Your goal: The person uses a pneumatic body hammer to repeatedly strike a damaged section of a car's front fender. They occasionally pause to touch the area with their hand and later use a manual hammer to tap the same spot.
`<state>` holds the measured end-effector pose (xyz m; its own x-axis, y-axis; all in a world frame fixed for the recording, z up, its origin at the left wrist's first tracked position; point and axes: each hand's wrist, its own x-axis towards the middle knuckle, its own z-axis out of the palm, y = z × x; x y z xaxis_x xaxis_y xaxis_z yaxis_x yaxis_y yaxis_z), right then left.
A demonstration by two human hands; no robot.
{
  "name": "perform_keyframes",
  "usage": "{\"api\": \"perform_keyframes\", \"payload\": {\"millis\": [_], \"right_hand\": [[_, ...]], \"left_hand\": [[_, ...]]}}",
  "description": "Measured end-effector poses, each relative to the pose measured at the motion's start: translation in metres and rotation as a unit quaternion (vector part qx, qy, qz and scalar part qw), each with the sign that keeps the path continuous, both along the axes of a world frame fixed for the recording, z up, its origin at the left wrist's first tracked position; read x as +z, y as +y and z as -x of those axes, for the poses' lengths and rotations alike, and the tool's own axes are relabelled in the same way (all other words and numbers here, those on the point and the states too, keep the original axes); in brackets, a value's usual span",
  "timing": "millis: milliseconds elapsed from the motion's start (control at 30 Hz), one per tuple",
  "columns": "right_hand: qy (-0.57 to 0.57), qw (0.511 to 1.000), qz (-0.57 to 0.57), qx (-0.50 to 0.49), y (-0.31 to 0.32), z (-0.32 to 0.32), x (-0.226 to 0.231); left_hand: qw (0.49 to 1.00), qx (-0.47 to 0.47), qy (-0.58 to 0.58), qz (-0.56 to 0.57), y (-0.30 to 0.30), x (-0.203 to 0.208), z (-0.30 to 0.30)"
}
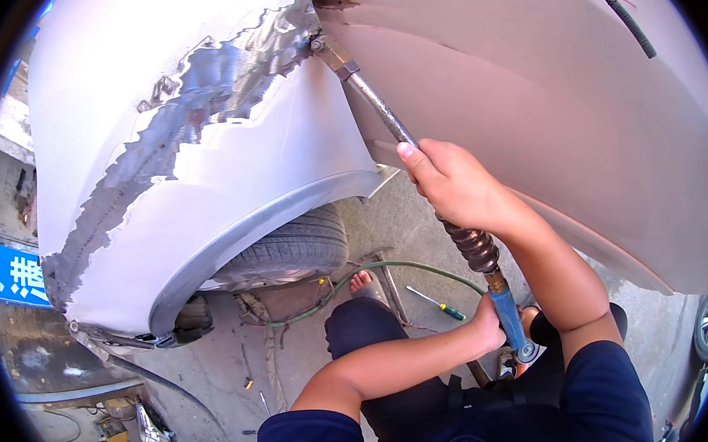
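Observation:
A slide hammer slants from the car's fender down toward my lap. Its brass-coloured head touches the fender's rear edge, where the paint is ground away to bare metal. My right hand is closed around the shaft, just above the dark ribbed section. Lower down, my left hand is closed on the blue-wrapped handle, its fingers partly hidden. The white fender carries a long jagged strip of bare metal.
A light-coloured door panel stands at the right. Below the fender arch is a tyre. On the floor lie a green hose, a screwdriver and a hammer. A dark cable runs at the left.

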<state>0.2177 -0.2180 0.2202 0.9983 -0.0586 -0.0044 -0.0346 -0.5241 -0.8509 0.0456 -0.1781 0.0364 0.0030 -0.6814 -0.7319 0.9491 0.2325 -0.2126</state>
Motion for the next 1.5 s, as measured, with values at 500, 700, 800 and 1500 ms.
{"api": "perform_keyframes", "payload": {"millis": [500,700,800,1500], "right_hand": [[0.084,0.962,-0.255,0.05,0.003,-0.017,0.028],[0.166,0.967,-0.191,-0.007,-0.014,0.037,-0.008],[0.127,0.97,-0.19,0.08,-0.018,0.032,-0.02],[0.006,0.997,-0.042,-0.065,0.013,0.021,-0.018]], "left_hand": [[0.999,0.049,0.019,-0.011,0.0,-0.007,0.002],[0.999,0.022,0.028,-0.024,-0.006,-0.002,-0.005],[0.998,0.031,0.03,-0.036,-0.004,-0.001,-0.006],[0.999,0.008,-0.022,-0.036,0.016,-0.008,0.009]]}}
